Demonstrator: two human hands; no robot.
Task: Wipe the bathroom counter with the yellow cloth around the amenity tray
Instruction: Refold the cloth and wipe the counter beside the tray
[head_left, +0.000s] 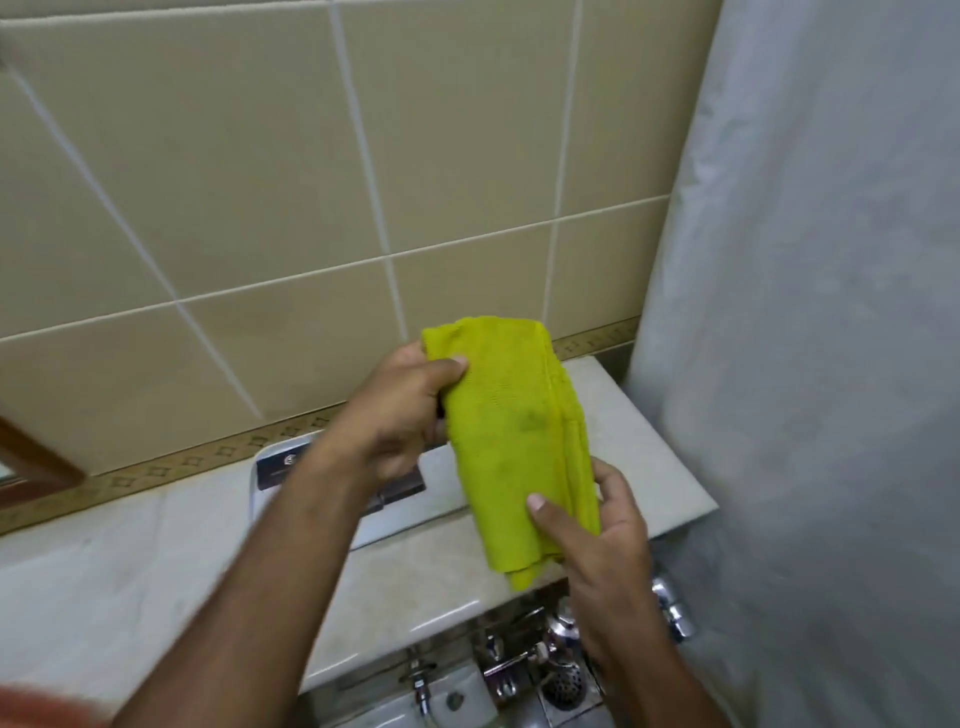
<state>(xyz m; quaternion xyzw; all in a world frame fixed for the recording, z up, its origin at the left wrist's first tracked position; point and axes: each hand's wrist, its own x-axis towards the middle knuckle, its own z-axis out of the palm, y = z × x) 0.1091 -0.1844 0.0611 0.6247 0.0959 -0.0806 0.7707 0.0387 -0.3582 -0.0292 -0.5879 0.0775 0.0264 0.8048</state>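
Observation:
The yellow cloth (511, 436) hangs folded in the air above the pale marble counter (405, 571). My left hand (400, 410) pinches its upper left corner. Lower down, my right hand (597, 535) grips the cloth's bottom right edge with the thumb on its front. The white amenity tray (387, 525) lies on the counter against the tiled wall, mostly hidden behind my left forearm; dark packets (275, 467) show at its left end.
A grey-white shower curtain (805, 364) hangs at the right, beside the counter's end. Chrome taps and a drain fitting (524, 665) sit below the counter's front edge. A wooden mirror frame (31, 462) shows at the far left. Beige tiles back the counter.

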